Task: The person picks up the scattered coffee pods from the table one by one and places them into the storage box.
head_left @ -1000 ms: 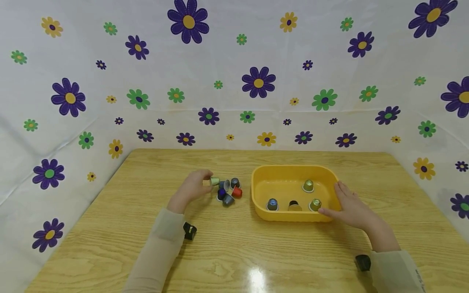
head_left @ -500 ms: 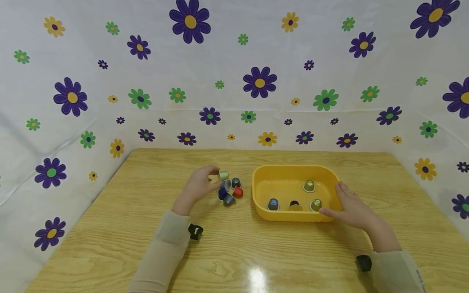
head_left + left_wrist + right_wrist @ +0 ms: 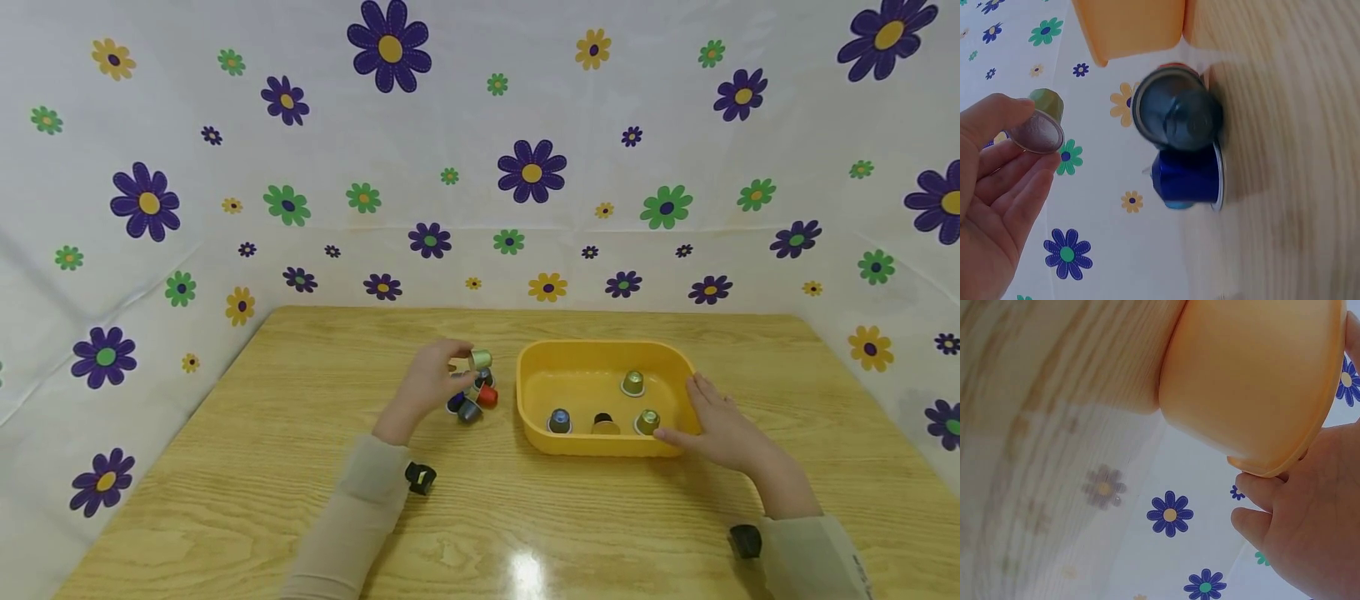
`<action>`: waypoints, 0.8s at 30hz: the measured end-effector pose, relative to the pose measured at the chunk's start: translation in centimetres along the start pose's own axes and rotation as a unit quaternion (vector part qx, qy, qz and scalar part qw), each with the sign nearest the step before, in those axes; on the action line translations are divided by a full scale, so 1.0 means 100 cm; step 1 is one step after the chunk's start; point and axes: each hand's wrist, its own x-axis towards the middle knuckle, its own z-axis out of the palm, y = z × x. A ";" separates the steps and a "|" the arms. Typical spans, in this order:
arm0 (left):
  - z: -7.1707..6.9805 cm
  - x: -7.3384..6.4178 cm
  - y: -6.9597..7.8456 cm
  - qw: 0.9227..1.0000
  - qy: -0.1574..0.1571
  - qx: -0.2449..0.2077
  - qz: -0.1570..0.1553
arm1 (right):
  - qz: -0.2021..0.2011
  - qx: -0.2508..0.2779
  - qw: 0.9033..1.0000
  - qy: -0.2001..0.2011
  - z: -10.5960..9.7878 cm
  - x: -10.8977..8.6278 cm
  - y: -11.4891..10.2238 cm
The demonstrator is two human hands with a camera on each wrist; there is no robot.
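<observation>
My left hand (image 3: 429, 382) pinches a pale green coffee capsule (image 3: 481, 359) between thumb and fingers, above the pile of loose capsules. In the left wrist view this capsule (image 3: 1048, 105) shows its silvery lid side tilted toward the camera. Under the hand lie a red capsule (image 3: 487, 396), a grey capsule (image 3: 469, 412) and a dark blue capsule (image 3: 1188, 177), partly hidden by fingers in the head view. My right hand (image 3: 723, 427) rests on the right end of a yellow tub (image 3: 592, 445), its fingers extended along the rim and its thumb at the front corner.
Inside the tub stand two gold-green capsules (image 3: 633, 383) and a blue capsule (image 3: 559, 421); another dark one (image 3: 603, 419) is partly hidden by the front wall. The wooden table (image 3: 525, 508) ends at a flowered cloth (image 3: 465, 208) behind and on both sides.
My left hand has lifted the pale green capsule from the left edge of the pile and carried it right, toward the tub. The right hand and tub stay in place.
</observation>
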 end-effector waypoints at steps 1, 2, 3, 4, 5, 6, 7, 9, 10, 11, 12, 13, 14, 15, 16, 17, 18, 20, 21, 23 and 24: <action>0.002 0.001 0.001 1.000 0.001 0.002 0.001 | 0.001 0.000 1.000 0.000 0.000 0.000 0.000; 0.003 0.002 0.004 1.000 0.003 -0.002 0.006 | 0.002 0.001 1.000 0.001 0.000 0.000 0.000; 0.005 0.003 0.006 1.000 0.004 -0.002 0.009 | 0.003 0.001 1.000 0.001 0.000 0.000 0.000; 0.007 0.004 0.008 1.000 0.004 -0.002 0.014 | 0.005 0.002 1.000 0.001 0.000 0.000 0.000; 0.008 0.005 0.010 1.000 0.004 0.001 0.020 | 0.006 0.002 1.000 0.001 -0.001 0.000 0.000; 0.010 0.006 0.012 1.000 0.002 0.003 0.024 | 0.006 0.003 1.000 0.001 -0.001 0.000 0.000; 0.011 0.007 0.014 1.000 -0.002 0.007 0.025 | 0.007 0.003 1.000 0.001 -0.001 0.000 0.000; 0.014 0.009 0.017 1.000 -0.011 0.011 0.024 | 0.007 0.003 1.000 0.000 0.000 0.000 0.000; 0.015 0.010 0.019 1.000 -0.016 0.011 0.024 | 0.008 0.004 1.000 0.000 0.000 0.000 0.000; 0.017 0.011 0.021 0.999 -0.021 0.014 0.022 | 0.008 0.004 1.000 0.000 0.000 0.000 0.000; 0.018 0.012 0.022 0.999 -0.026 0.015 0.021 | 0.007 0.003 1.000 0.000 0.000 0.000 0.001; 0.019 0.012 0.024 0.999 -0.030 0.013 0.021 | 0.006 0.004 1.000 0.000 0.000 0.000 0.001; 0.020 0.013 0.026 0.999 -0.034 0.012 0.021 | 0.005 0.004 1.000 -0.001 0.000 0.000 0.001; 0.021 0.014 0.028 0.999 -0.037 0.008 0.021 | 0.004 0.005 1.000 -0.001 0.000 0.000 0.001; 0.022 0.015 0.030 0.999 -0.039 0.007 0.020 | 0.003 0.005 1.000 0.000 0.000 0.000 0.001; 0.023 0.015 0.031 0.999 -0.042 0.006 0.021 | 0.002 0.005 1.000 0.000 0.000 0.000 0.001; 0.025 0.016 0.033 0.999 -0.044 0.001 0.023 | 0.002 0.005 1.000 0.000 0.000 0.000 0.001; 0.027 0.016 0.036 0.998 -0.048 -0.008 0.026 | 0.002 0.004 1.000 0.000 0.000 0.000 0.001; 0.029 0.016 0.037 0.998 -0.050 -0.009 0.031 | 0.003 0.004 1.000 0.000 -0.001 0.000 0.000; 0.031 0.017 0.040 0.998 -0.051 -0.005 0.042 | 0.005 0.003 1.000 -0.001 -0.001 0.000 0.000; 0.032 0.017 0.042 0.998 -0.051 -0.002 0.045 | 0.005 0.004 1.000 0.000 -0.001 0.000 -0.001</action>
